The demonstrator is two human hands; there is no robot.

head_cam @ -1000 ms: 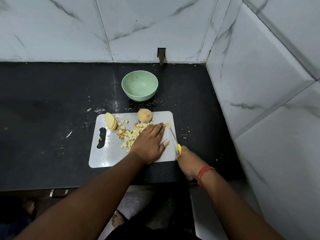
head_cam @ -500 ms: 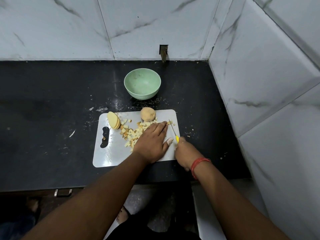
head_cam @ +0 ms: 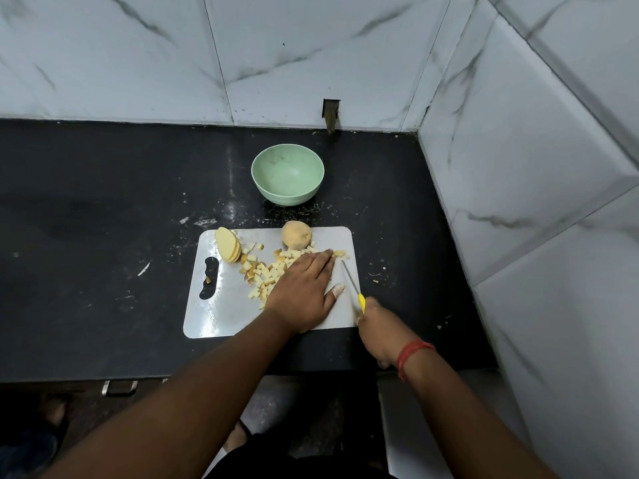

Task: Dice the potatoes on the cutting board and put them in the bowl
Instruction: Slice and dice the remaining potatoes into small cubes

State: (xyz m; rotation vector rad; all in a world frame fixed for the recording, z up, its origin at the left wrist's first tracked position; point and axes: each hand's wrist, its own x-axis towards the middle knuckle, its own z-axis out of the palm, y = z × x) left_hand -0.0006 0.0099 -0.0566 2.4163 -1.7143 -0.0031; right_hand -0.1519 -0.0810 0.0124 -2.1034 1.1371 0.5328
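While the left hand [head_cam: 304, 293] lies flat with its fingers straight over the heap of potato dice [head_cam: 268, 273], the right hand [head_cam: 377, 328] is curled round the yellow handle of a small knife [head_cam: 352, 283], whose thin blade points up the right side of the white cutting board [head_cam: 221, 312], close beside the left thumb. Whether a strip of potato sits under the palm cannot be seen, so the step in hand reads as either a last cut at the edge of the heap or a gathering of the dice with hand and blade.

Doing it well probably means keeping the blade tip on the board and working it towards the heap, with the left thumb tucked away from the edge, since at present it lies nearest the steel. If the dice are to be scooped, pressing the heap lightly against the flat of the blade should stop cubes from scattering; a few crumbs already lie on the black counter [head_cam: 103, 236] to the right of the board.

Much is left: a whole potato [head_cam: 296, 234] rests at the board's far edge, a fan of potato slices [head_cam: 228, 244] leans at its far left corner, and the green bowl [head_cam: 287, 179], beyond the board, holds no more than specks, if anything
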